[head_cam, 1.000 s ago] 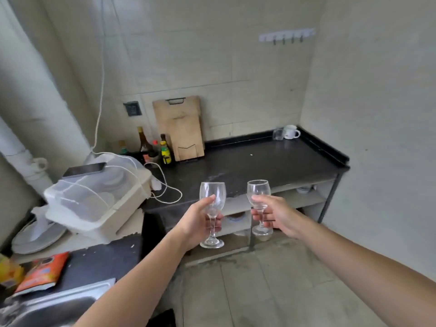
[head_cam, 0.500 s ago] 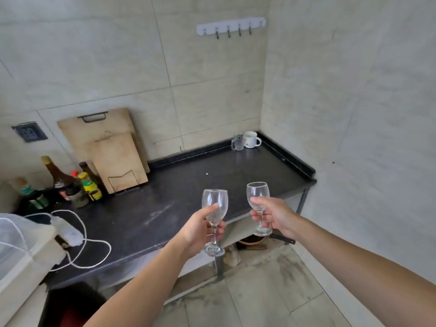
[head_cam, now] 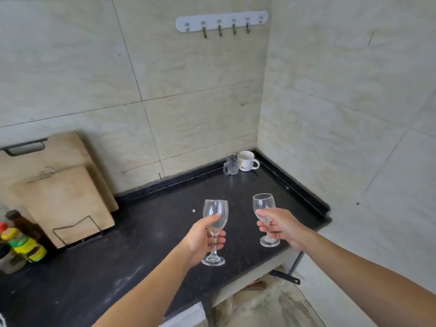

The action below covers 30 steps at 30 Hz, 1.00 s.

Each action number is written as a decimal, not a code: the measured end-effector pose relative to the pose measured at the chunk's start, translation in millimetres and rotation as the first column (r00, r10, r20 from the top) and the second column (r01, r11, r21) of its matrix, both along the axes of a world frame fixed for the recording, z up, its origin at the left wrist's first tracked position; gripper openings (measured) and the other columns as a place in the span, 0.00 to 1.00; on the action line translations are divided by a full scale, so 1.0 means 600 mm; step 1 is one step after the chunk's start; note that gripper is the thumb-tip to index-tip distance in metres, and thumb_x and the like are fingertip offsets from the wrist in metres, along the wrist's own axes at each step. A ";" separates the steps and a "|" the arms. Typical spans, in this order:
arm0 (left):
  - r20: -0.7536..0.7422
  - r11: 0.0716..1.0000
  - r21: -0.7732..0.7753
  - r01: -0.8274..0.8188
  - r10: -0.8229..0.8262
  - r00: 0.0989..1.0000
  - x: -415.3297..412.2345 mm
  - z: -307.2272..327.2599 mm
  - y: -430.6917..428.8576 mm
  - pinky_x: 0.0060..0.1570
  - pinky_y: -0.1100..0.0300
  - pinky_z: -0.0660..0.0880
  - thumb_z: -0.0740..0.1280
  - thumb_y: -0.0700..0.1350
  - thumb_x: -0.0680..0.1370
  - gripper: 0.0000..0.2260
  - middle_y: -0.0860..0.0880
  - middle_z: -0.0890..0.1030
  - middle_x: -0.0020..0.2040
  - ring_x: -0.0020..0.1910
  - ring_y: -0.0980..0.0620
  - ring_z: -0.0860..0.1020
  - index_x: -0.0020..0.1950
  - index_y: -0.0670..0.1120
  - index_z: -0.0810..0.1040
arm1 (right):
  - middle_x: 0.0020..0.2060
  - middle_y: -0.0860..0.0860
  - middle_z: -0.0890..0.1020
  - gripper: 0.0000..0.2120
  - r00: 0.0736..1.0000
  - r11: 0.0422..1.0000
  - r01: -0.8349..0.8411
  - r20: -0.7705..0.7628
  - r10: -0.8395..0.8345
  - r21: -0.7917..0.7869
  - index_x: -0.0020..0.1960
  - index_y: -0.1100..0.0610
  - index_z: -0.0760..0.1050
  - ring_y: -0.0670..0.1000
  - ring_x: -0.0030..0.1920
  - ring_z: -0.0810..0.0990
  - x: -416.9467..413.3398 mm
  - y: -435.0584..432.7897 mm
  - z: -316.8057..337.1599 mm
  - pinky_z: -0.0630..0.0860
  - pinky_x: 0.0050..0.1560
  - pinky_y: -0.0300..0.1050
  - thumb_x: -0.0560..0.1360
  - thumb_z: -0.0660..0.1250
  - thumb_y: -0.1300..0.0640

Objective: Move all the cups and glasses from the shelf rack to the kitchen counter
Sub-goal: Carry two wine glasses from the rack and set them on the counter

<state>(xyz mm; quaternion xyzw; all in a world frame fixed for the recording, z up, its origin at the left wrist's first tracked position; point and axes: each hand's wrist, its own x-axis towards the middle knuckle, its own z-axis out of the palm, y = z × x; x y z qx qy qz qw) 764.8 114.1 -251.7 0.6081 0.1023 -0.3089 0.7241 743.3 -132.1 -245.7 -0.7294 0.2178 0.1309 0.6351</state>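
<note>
Two stemmed wine glasses are in transit over the dark counter (head_cam: pixel 146 234), one in each hand and both upright. The left hand (head_cam: pixel 200 239) wraps the left wine glass (head_cam: pixel 215 232) with the thumb on the bowl and the fingers (head_cam: pixel 218 241) curled round the stem; the right hand (head_cam: pixel 280 226) pinches the right wine glass (head_cam: pixel 264 210) at the base of the bowl and the stem. Both feet seem just clear of the stone, though contact cannot be ruled out. These are thin, light, brittle and smooth, so the stem just under the bowl looks like the safest hold, with a gentle, level set-down on the hard top. At the back corner a glass mug (head_cam: pixel 230 164) and a white cup (head_cam: pixel 247 160) stand touching. Cutting boards (head_cam: pixel 61 194) lean on the tiled wall, bottles (head_cam: pixel 22 241) crowd the left edge, and a hook rail (head_cam: pixel 221 21) hangs above.
</note>
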 end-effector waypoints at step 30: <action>0.021 0.910 0.391 -0.138 0.142 0.990 0.615 -0.205 -0.327 0.58 0.48 0.77 0.77 0.35 0.66 0.27 0.45 0.79 0.55 0.55 0.44 0.79 0.60 0.46 0.70 | 0.59 0.53 0.77 0.34 0.985 0.974 -0.166 -0.078 0.155 -0.157 0.68 0.54 0.69 0.53 0.57 0.77 0.671 -0.266 -0.271 0.73 0.50 0.45 0.64 0.78 0.60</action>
